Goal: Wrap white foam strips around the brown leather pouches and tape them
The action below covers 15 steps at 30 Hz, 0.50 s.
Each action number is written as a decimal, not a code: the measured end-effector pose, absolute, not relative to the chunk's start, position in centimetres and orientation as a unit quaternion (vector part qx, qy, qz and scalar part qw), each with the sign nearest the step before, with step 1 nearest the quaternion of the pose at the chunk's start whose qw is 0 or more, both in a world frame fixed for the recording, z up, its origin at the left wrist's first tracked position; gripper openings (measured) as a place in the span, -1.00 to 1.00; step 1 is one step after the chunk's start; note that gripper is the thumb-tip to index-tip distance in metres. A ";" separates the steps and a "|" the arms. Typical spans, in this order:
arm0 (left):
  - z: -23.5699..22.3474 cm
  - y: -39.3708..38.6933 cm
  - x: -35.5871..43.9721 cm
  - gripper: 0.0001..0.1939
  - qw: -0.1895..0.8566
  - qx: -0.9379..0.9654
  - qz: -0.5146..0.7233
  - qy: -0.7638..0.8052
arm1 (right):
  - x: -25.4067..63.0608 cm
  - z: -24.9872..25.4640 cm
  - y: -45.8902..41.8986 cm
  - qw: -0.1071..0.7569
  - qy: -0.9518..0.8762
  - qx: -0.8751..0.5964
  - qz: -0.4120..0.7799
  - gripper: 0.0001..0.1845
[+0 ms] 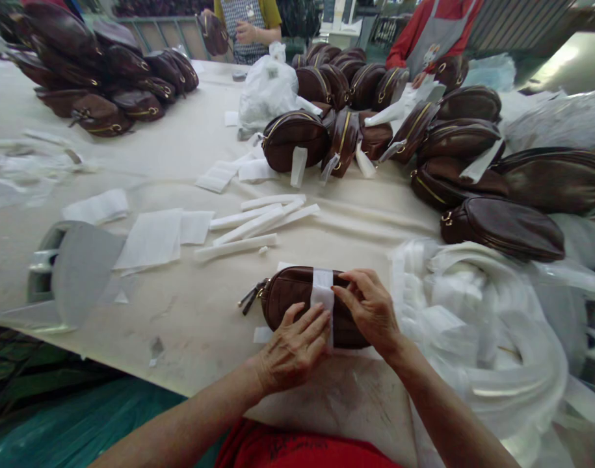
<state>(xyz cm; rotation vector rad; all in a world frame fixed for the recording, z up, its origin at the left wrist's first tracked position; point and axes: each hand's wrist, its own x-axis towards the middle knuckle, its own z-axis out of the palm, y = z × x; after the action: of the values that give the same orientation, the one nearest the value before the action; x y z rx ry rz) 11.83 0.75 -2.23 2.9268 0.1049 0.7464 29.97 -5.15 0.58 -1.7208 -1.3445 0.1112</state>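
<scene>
A dark brown leather bag (288,292) lies on the table in front of me, its zipper pull sticking out to the left. Across its middle runs a white foam strip (322,285). My left hand (296,349) lies on the bag's near side, fingers stretched out and their tips resting on the lower part of the strip. With thumb and forefinger together, my right hand (374,311) pinches at the strip's right edge. That hand covers most of the bag's right end. Under the bag, bits of white sheet (263,335) poke out.
Loose foam strips (258,221) and white sheets (153,239) lie beyond the bag. A tape dispenser (73,273) stands left. Coiled white foam (473,344) fills the right. Brown bags (506,227) are heaped right and far left. Two people (251,29) work across the table.
</scene>
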 end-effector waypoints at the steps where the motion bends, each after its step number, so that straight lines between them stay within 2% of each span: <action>1: -2.2 0.8 11.9 -0.69 0.061 0.967 0.246 0.035 | 30.6 1.5 -6.2 0.461 -0.542 -0.703 0.014 -0.88; 5: -1.8 0.6 12.2 -0.72 0.077 0.963 0.257 0.029 | 35.1 4.6 -13.3 0.396 -0.478 -0.766 -0.164 -0.87; 9: -2.2 0.7 12.0 -0.69 0.113 0.945 0.305 0.047 | 40.4 5.2 -23.4 0.331 -0.273 -0.858 -0.284 -0.73; 11: -3.5 1.7 12.1 -0.62 0.095 0.948 0.302 0.015 | 42.5 4.7 -28.4 0.320 -0.156 -0.888 -0.292 -0.60; 15: -6.9 3.7 12.8 -0.53 0.080 0.914 0.393 -0.060 | 44.3 3.3 -34.6 0.353 0.024 -0.915 -0.194 -0.46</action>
<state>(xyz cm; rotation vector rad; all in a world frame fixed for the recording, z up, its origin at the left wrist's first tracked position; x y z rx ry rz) 12.84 3.73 -6.90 2.7345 -0.1800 1.1761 44.27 -34.61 3.30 -2.3655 0.0630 -0.5028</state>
